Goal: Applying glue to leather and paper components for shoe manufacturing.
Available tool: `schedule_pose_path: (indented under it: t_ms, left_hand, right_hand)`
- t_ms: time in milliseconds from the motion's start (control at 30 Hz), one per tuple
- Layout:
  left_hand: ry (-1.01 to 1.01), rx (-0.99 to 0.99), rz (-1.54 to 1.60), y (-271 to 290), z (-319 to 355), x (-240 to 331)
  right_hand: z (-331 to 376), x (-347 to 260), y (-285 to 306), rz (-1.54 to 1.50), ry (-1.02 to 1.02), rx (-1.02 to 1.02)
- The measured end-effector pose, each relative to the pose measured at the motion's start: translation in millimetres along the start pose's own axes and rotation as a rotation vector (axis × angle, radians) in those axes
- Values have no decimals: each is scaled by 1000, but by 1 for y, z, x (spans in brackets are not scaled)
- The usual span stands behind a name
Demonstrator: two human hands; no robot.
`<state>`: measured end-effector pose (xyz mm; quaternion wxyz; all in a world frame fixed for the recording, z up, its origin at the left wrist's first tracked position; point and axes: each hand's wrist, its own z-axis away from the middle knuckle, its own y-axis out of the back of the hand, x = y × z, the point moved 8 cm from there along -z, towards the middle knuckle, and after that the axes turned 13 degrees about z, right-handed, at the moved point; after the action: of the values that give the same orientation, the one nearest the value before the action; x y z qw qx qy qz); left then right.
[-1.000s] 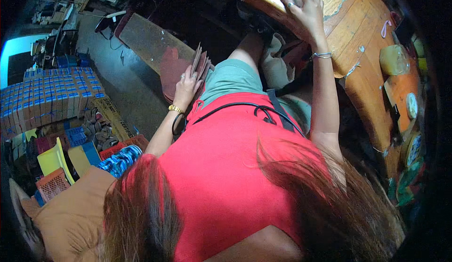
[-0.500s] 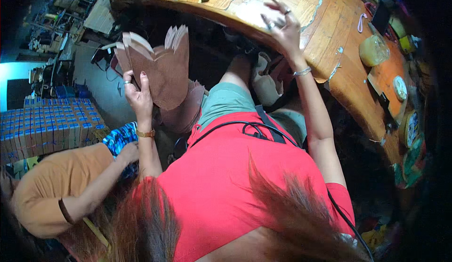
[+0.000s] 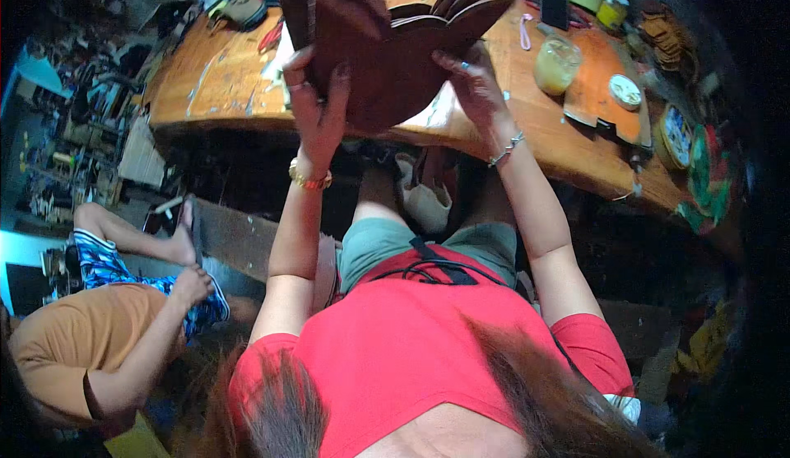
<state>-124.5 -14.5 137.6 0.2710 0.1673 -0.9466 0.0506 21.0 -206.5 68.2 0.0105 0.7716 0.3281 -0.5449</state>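
Observation:
I hold a stack of brown leather cut pieces [image 3: 387, 46] with rounded lobes up in front of me, over the near edge of the wooden workbench [image 3: 543, 120]. My left hand [image 3: 319, 108] grips the stack's lower left edge, a gold bracelet on the wrist. My right hand [image 3: 473, 88] holds the right side of the stack, with a ring and a silver bracelet. The pieces fan apart at the top. Below, my red shirt and green shorts fill the lower view.
A jar of pale glue [image 3: 557, 63], a small round tin [image 3: 625, 89], a dark flat case [image 3: 554, 1] and tools lie on the bench. Another person in an orange shirt [image 3: 78, 343] sits on the floor at my left. A bag [image 3: 425, 199] hangs under the bench.
My left hand lifted the leather pieces from beside my leg up to the bench. My right hand left the benchtop and took hold of the stack's right side.

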Motion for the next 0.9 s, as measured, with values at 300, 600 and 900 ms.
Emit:
schedule_pose_path:
  t_ms: [300,600,900]
  left_hand:
    - [442,-46,321,-72,12,-141]
    - [448,92,554,-86,4,-146]
    - [550,47,541,-92,14,-154]
  right_hand:
    - [-2,-26,83,550,261,186]
    - [-7,-28,87,393,30,264]
    - [7,-13,102,452,159,502]
